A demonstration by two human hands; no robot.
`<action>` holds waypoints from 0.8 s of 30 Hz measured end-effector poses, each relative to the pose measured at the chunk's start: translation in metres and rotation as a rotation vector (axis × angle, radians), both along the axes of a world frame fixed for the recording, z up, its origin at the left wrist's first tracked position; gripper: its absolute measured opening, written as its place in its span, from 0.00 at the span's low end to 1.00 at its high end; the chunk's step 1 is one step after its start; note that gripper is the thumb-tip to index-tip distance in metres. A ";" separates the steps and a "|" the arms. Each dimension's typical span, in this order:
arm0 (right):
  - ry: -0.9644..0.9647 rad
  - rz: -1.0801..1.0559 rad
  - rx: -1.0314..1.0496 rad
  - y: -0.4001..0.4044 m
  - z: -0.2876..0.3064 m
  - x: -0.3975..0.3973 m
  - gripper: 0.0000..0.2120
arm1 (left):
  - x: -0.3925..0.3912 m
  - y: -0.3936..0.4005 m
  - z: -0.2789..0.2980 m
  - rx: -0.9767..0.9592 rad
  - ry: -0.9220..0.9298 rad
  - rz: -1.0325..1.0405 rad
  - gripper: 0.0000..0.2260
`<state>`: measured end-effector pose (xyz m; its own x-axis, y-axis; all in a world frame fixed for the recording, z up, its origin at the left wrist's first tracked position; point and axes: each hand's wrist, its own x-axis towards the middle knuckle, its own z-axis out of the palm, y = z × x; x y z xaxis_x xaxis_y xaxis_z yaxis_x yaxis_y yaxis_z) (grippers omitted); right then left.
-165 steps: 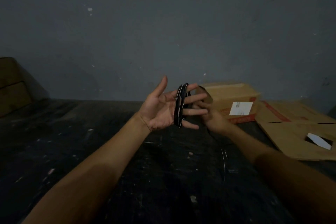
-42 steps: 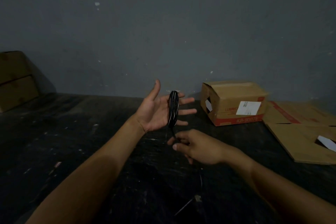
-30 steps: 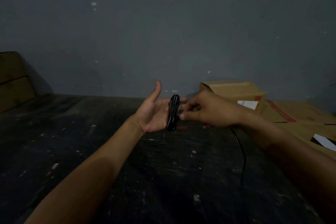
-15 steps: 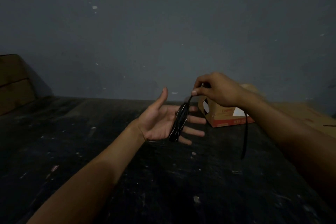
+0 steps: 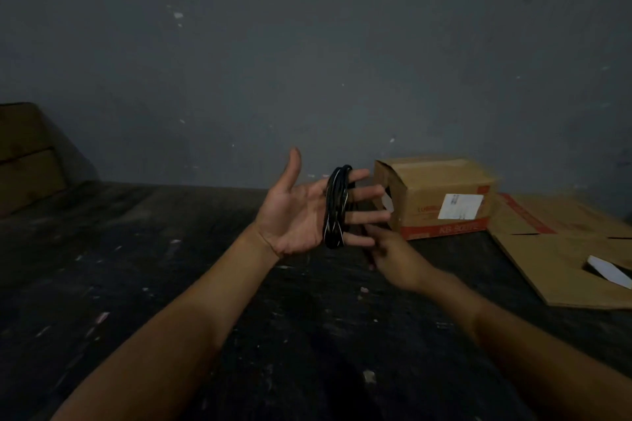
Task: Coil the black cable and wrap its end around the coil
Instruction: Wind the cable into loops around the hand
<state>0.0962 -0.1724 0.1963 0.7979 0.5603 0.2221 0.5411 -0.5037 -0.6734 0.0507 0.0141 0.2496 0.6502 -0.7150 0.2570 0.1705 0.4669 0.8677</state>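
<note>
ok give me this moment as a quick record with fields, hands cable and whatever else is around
left hand: open, palm up, fingers spread
cable: black, coiled in loops around the left fingers
right hand: below and behind the left fingertips, close to the coil; grip on the cable hidden
box: cardboard, white label, on the floor by the wall
flat cardboard: lying to the right of the box
floor: dark, speckled
wrap of end around coil: not yet visible
</note>
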 end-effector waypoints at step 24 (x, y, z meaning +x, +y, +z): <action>-0.242 0.227 -0.339 0.004 0.037 -0.030 0.10 | 0.014 0.020 -0.033 0.386 0.190 0.548 0.41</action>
<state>0.0664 -0.1685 0.2333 0.5951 0.7875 0.1606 0.7838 -0.5245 -0.3324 0.0643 0.0341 0.2168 0.9520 -0.2881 -0.1032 0.1634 0.1934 0.9674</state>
